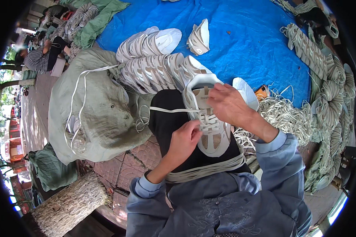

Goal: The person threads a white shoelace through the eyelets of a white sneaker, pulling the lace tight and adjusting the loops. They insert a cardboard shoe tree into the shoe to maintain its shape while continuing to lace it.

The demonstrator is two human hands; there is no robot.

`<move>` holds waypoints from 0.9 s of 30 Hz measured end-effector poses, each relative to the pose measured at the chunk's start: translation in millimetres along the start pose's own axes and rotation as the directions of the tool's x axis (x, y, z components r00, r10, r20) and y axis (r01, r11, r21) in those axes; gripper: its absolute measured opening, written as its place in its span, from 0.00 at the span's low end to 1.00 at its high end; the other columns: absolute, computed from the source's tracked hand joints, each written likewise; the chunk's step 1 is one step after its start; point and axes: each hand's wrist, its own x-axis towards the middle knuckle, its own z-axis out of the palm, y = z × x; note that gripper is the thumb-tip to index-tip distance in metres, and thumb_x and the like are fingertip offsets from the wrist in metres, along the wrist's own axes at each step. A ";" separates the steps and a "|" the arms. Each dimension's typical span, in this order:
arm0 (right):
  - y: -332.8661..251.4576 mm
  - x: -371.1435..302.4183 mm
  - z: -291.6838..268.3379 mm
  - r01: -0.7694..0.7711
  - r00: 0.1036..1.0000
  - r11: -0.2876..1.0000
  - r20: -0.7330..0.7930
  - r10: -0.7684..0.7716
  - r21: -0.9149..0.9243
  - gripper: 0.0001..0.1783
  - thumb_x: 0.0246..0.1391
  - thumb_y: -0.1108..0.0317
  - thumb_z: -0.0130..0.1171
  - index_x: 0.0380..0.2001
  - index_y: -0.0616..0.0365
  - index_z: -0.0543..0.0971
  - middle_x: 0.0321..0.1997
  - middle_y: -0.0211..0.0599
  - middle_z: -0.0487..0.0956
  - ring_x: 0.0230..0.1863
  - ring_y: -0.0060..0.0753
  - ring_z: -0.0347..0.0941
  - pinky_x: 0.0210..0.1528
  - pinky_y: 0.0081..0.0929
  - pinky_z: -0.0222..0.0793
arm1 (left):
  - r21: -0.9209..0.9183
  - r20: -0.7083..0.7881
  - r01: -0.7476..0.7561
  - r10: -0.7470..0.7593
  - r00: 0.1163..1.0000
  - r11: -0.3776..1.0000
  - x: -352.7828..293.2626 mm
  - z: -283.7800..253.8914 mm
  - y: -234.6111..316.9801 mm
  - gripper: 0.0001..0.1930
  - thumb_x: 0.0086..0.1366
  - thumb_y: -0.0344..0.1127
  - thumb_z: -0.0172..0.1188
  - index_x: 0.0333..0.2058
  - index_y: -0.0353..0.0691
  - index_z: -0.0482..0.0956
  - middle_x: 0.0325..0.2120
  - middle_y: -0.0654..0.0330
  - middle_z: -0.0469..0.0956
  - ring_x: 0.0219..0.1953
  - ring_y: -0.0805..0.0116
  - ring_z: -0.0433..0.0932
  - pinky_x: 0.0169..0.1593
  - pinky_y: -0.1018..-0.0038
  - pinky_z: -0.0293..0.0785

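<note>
A beige and white sneaker upper (214,143) lies across my black-clad thigh, toe toward me, with white laces crisscrossed over its front. One long loose shoelace (170,110) runs from its upper eyelets out to the left. My left hand (184,138) is closed, its curled fingertips against the left side of the laced part. Over the right edge of the tongue and upper eyelets, my right hand (229,103) is closed in a pinch. Whatever either set of fingertips grips is hidden. A bundle of white laces (209,170) lies across my lap.
Stacked sneaker uppers (150,73) and a single upper (199,38) rest on a blue tarp (249,35). Tangled laces (288,118) heap at right, near bundled uppers (330,98). At left stand a large pale sack (95,114) and a log (71,205). Another person (43,57) sits far left.
</note>
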 end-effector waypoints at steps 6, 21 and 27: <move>-4.0 -6.9 7.6 -0.044 0.998 0.992 0.036 0.049 -0.119 0.04 0.30 0.72 0.53 0.15 0.58 0.76 0.25 0.34 0.71 0.35 0.34 0.66 0.32 0.27 0.67 | 0.177 -0.124 -0.019 0.041 0.991 0.984 15.4 26.5 -0.7 0.14 0.46 0.31 0.62 0.33 0.37 0.70 0.19 0.57 0.73 0.18 0.62 0.74 0.21 0.71 0.69; 14.4 -15.5 7.6 0.044 0.992 0.998 -0.118 -0.039 0.042 0.04 0.30 0.72 0.56 0.12 0.56 0.71 0.21 0.30 0.67 0.30 0.30 0.67 0.25 0.27 0.68 | -0.294 0.410 0.321 -0.185 0.893 0.900 66.1 -18.9 11.5 0.01 0.56 0.25 0.50 0.27 0.35 0.70 0.18 0.64 0.72 0.14 0.82 0.66 0.16 0.85 0.61; 30.5 -24.2 1.1 -0.012 0.990 0.995 -0.137 0.025 0.101 0.05 0.31 0.73 0.56 0.13 0.56 0.70 0.20 0.31 0.67 0.26 0.31 0.68 0.26 0.28 0.66 | -0.256 0.473 0.353 -0.202 0.858 0.900 88.1 -24.1 13.6 0.04 0.57 0.24 0.49 0.31 0.32 0.70 0.20 0.62 0.73 0.16 0.80 0.70 0.16 0.85 0.63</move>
